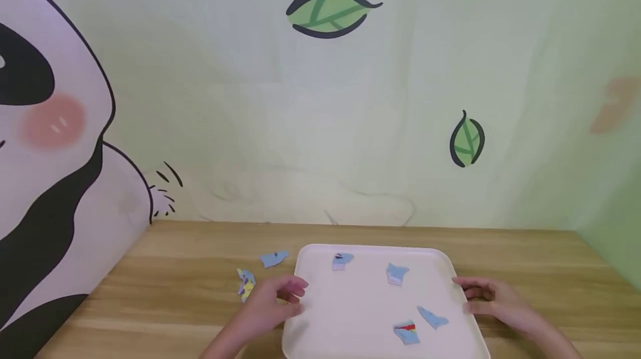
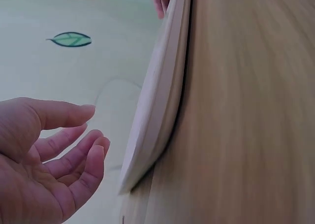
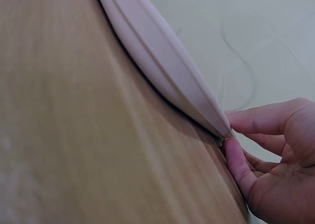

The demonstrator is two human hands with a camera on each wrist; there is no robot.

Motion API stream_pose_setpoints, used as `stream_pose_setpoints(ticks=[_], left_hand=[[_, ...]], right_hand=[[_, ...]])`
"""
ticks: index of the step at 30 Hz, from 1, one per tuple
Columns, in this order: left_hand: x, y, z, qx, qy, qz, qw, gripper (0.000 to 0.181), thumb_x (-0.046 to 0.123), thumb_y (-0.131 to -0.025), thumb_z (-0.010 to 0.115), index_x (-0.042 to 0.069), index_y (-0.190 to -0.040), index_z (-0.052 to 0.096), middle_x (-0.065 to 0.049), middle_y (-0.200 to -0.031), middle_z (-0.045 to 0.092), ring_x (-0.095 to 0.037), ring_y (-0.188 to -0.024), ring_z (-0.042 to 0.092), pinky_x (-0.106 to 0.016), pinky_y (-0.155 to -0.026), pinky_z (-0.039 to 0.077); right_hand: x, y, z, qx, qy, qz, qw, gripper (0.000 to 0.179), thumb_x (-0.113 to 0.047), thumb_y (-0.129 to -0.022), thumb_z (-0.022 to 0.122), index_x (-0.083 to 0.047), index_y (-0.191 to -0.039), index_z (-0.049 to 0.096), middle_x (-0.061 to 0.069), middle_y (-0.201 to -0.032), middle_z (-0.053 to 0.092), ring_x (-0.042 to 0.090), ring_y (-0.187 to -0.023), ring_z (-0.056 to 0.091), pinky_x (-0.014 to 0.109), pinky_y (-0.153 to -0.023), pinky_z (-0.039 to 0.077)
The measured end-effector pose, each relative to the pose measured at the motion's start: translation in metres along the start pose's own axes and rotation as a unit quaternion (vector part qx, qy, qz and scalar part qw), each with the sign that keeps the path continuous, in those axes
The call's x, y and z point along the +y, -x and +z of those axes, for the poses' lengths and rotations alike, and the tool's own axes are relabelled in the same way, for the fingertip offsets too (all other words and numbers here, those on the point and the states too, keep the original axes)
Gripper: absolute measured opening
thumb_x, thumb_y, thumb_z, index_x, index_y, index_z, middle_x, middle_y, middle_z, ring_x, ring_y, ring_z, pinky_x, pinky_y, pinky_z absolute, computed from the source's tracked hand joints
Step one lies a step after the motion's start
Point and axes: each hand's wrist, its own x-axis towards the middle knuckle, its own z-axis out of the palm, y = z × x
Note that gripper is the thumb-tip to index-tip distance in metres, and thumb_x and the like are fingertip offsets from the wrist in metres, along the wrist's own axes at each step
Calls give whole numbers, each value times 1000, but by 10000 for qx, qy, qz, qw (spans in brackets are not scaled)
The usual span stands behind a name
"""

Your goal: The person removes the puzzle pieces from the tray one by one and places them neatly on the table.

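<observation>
A white tray (image 1: 360,303) with rounded corners lies on the wooden table. Several small jagged blue pieces lie in it, among them one with a red stripe (image 1: 406,332) and a plain one (image 1: 433,318). At the tray's left side is my left hand (image 1: 272,303), its fingers loosely bent; the left wrist view has a gap between the fingertips (image 2: 88,111) and the tray wall (image 2: 152,101). My right hand (image 1: 496,300) holds the right edge, finger and thumb at the rim (image 3: 216,120) in the right wrist view.
Left of the tray, a blue piece (image 1: 274,259) and a multicoloured piece (image 1: 246,285) lie on the table (image 1: 190,270). Behind the table stands a pale green wall (image 1: 225,97) with painted leaves and a panda (image 1: 60,181).
</observation>
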Motion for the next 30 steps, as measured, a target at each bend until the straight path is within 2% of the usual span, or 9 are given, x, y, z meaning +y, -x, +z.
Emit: stream_pose_setpoints(ticks=[3,8,11,22,30], left_hand=[[7,-6,9,-50,31,34,10000,29,5,-77,68,0,-105,61,-10,-93,63,-17,-82,58,-21,-66,48],[18,-10,25,-169,231,208,9994,31,4,-75,69,-2,-104,61,-12,-92,63,-18,-81,59,-21,-65,48],[24,-12,34,-196,346,281,9988,32,3,-75,70,-2,-105,60,-14,-93,63,-20,-81,60,-20,-64,49],[42,-19,72,-575,562,297,9963,35,5,-72,72,1,-106,60,-10,-94,63,-19,-83,61,-20,-66,48],[50,-29,101,-806,613,106,9948,35,4,-70,74,6,-103,63,-3,-90,63,-13,-81,60,-19,-68,47]], right_hand=[[-4,0,0,10,15,77,10000,48,-5,-82,63,18,-120,45,-15,-105,57,-1,-88,52,19,-72,48],[-10,1,0,36,104,244,9996,50,-6,-81,64,17,-122,45,15,-112,57,-1,-88,52,19,-72,48],[-12,-2,2,24,139,266,9995,51,-8,-81,65,16,-122,45,26,-115,53,-1,-89,52,19,-73,47],[-19,-7,5,63,51,467,9989,56,-11,-78,68,15,-122,46,29,-115,52,2,-88,52,20,-74,48],[-17,-6,5,57,36,452,9990,53,-8,-79,66,16,-122,45,27,-112,55,3,-88,53,20,-73,48]])
